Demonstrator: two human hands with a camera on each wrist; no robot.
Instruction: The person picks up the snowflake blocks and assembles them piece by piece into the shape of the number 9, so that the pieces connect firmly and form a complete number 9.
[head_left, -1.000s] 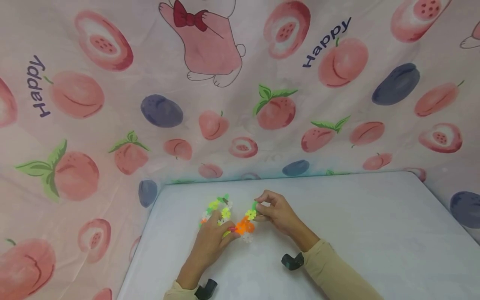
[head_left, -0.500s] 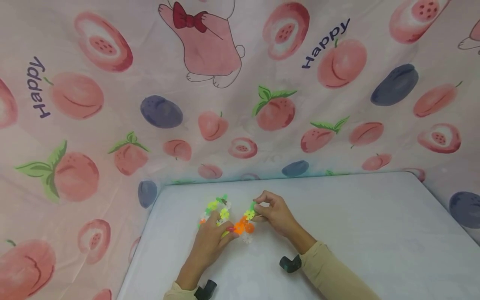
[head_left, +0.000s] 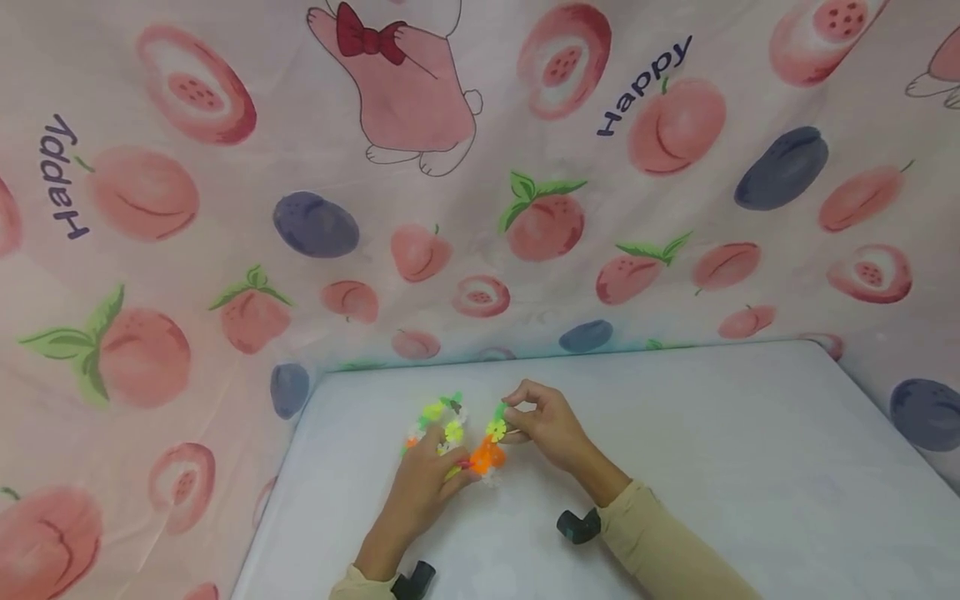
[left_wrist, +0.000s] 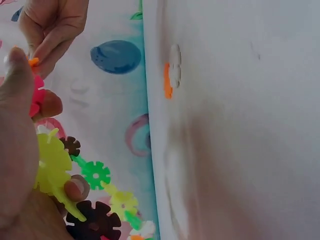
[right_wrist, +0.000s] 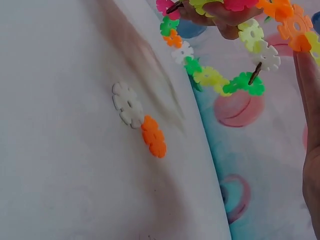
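A chain of interlocking plastic snowflake discs (head_left: 453,431) in yellow, green, white, orange, pink and dark brown hangs between the two hands. My left hand (head_left: 418,485) grips it near a pink disc (left_wrist: 37,96), with a yellow disc (left_wrist: 53,162) against the palm side. At the chain's other end, past the orange discs (head_left: 487,454), my right hand (head_left: 551,429) pinches a green disc (head_left: 501,411) beside a yellow one. In the right wrist view the chain's loop (right_wrist: 245,84) dangles. The right fingertips are mostly hidden there.
On the white table (head_left: 712,450) below the hands lie a white disc (right_wrist: 127,106) and an orange disc (right_wrist: 154,137), touching. A fruit-printed cloth (head_left: 480,208) rises behind the table and along its sides. Dark wrist mounts (head_left: 579,527) sit at both sleeves.
Both hands hold nearly the same pose on the chain. The whole head view has shifted slightly to the left, and the right hand has come a touch nearer the left.
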